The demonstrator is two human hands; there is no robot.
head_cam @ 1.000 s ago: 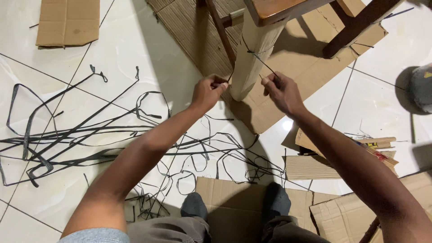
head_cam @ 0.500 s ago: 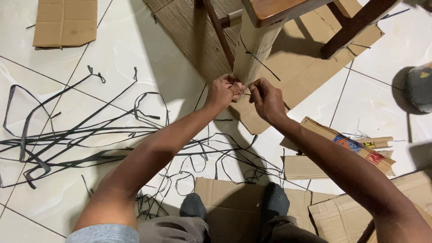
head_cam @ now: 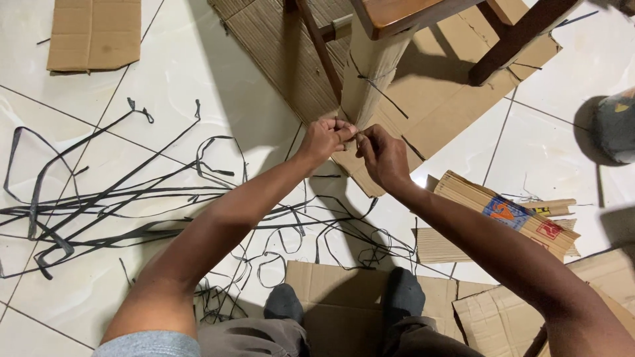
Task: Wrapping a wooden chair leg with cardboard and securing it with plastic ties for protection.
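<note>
White floor tiles [head_cam: 198,59] bear black straps [head_cam: 119,198] and cardboard [head_cam: 436,99]; both hands' fingers pinch a strap at the wrapped leg [head_cam: 370,79].

Pale tan wrap [head_cam: 372,76] covered the chair leg, crossed by a thin black strap [head_cam: 383,94]. The seat edge [head_cam: 403,14] above showed warm reddish-brown wood. White glossy tiles [head_cam: 198,66] carried a tangle of black strapping [head_cam: 119,198]. Brown ribbed cardboard [head_cam: 278,46] lay behind, and a folded cardboard piece [head_cam: 509,215] bore blue, orange and red print. Dark grey socks [head_cam: 284,303] sat below.
</note>
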